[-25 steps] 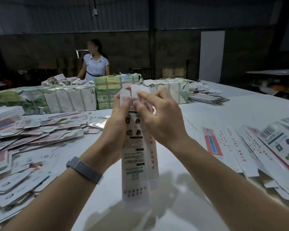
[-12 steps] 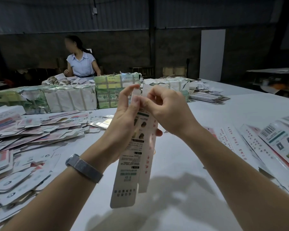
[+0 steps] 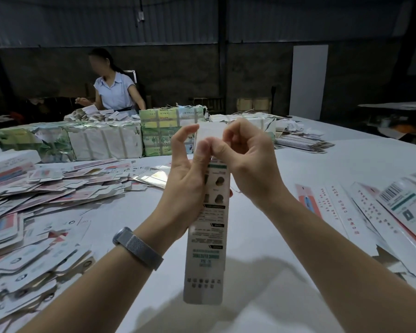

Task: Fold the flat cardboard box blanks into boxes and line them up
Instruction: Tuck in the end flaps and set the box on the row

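Nearest, above the near middle of the white table [image 3: 322, 169], a long narrow box [image 3: 207, 236] hangs upright in both hands, its lower end off the surface; it looks already opened from flat into a sleeve, so this one seems partway folded. The left hand [image 3: 190, 179] grips its upper part with fingers curled round it, and the right hand [image 3: 247, 164] pinches the top flap [image 3: 209, 134] beside the left thumb, apparently tucking that end shut; whether the bottom end is closed cannot be told. Along the left edge lies a big loose heap of flat blanks [image 3: 34, 212], and more flat printed blanks [image 3: 382, 212] fan out by the right edge. No lined-up row of finished boxes shows, so most work seems left. Toward the far edge stand wrapped bundles [image 3: 106, 143], with another person [image 3: 115, 90] behind them.
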The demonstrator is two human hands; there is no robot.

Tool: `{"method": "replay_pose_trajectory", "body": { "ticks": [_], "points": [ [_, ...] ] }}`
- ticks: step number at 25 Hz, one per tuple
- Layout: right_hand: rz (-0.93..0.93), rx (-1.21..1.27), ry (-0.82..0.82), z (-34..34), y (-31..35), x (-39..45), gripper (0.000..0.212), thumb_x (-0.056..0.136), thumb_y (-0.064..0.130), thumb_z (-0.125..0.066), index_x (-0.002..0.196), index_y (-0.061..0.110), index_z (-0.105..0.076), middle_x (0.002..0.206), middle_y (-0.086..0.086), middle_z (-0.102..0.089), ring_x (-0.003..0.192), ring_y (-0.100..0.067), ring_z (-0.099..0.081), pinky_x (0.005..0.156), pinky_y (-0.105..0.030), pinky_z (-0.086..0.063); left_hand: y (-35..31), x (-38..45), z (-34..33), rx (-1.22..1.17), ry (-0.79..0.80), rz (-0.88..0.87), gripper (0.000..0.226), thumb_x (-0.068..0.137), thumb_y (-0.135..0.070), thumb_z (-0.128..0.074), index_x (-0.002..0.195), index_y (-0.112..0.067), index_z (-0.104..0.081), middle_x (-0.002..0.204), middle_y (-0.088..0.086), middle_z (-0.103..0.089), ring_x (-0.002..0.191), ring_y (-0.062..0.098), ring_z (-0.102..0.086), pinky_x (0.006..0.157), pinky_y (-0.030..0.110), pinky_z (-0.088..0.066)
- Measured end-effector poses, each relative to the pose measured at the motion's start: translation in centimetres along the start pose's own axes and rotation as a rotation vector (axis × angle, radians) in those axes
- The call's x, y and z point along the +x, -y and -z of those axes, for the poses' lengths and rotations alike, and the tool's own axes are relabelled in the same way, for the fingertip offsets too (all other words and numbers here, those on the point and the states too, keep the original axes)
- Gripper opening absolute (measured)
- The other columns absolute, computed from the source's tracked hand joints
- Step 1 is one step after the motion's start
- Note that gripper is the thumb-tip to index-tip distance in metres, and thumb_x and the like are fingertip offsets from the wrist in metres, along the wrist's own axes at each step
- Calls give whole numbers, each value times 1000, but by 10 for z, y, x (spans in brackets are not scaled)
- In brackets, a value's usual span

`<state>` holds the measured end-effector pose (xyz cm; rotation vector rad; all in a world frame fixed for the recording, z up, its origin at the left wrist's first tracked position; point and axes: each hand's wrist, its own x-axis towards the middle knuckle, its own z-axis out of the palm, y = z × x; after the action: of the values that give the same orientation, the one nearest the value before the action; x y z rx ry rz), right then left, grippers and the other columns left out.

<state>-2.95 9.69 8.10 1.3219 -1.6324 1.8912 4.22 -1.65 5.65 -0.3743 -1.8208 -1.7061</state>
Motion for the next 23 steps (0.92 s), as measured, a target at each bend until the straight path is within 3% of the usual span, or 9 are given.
{"method": "replay_pose_trajectory", "body": {
  "ticks": [4, 6, 8, 11, 15, 17, 20, 22, 23],
  "points": [
    [-104, 126, 1, -9, -1, -6, 28, 93, 23, -65, 116, 25, -50, 84, -8, -51, 76, -33, -62, 45, -37, -55, -2, 0, 2, -24, -66, -56, 29, 95, -53, -43, 124, -47, -40, 99, 7, -74, 75, 28, -74, 59, 38, -59],
    [-131, 142, -11, -13, -3, -8, 24, 92, 28, -63, 115, 29, -56, 92, -14, -55, 87, -41, -63, 57, -41, -59, -2, -1, 0, -46, -81, -49, 27, 96, -52, -43, 121, -43, -43, 97, 6, -75, 75, 25, -74, 58, 36, -59],
    [-138, 157, -37, -16, -4, -10, 19, 92, 31, -61, 111, 27, -62, 102, -21, -61, 96, -44, -63, 76, -55, -58, -1, -1, -3, -45, -105, -47, 28, 96, -49, -44, 118, -32, -45, 91, 2, -74, 73, 20, -72, 57, 32, -58],
    [-128, 120, -88, -20, -5, -12, 20, 90, 34, -56, 99, 20, -66, 107, -24, -61, 97, -45, -61, 85, -61, -51, 0, 0, -6, -21, -120, -57, 26, 99, -45, -42, 111, -22, -45, 82, -2, -68, 68, 16, -67, 56, 32, -58],
    [-139, 108, -119, -21, -4, -12, 18, 91, 32, -53, 88, 18, -64, 106, -20, -53, 101, -42, -58, 89, -60, -49, -1, -1, -7, 7, -95, -50, 24, 99, -46, -41, 112, -27, -44, 83, -1, -68, 71, 22, -67, 60, 45, -59],
    [-174, 183, -107, -19, -5, -12, 19, 92, 27, -53, 88, 10, -63, 106, -23, -53, 98, -40, -60, 87, -56, -53, -1, -2, -7, 3, -80, -44, 26, 97, -51, -41, 116, -33, -43, 83, -2, -70, 71, 20, -69, 58, 38, -59],
    [-226, 322, -55, -17, -3, -13, 16, 94, 16, -53, 92, 2, -60, 93, -17, -57, 81, -28, -62, 70, -40, -57, 0, -5, -7, 12, -59, -35, 28, 95, -47, -39, 121, -38, -40, 83, -6, -73, 71, 13, -71, 58, 27, -56],
    [-216, 369, -53, -16, -4, -14, 8, 93, 11, -54, 100, 9, -58, 91, -14, -62, 82, -27, -65, 69, -37, -58, 1, -6, -7, -2, -52, -25, 28, 95, -46, -39, 123, -43, -38, 88, -4, -74, 73, 14, -73, 58, 27, -57],
    [-207, 381, -60, -16, -6, -14, 16, 93, 8, -55, 107, 16, -55, 97, -14, -64, 87, -29, -67, 72, -38, -59, 1, -7, -6, -8, -53, -18, 30, 94, -47, -40, 124, -45, -36, 92, -3, -75, 75, 17, -74, 59, 29, -57]
  ]
}}
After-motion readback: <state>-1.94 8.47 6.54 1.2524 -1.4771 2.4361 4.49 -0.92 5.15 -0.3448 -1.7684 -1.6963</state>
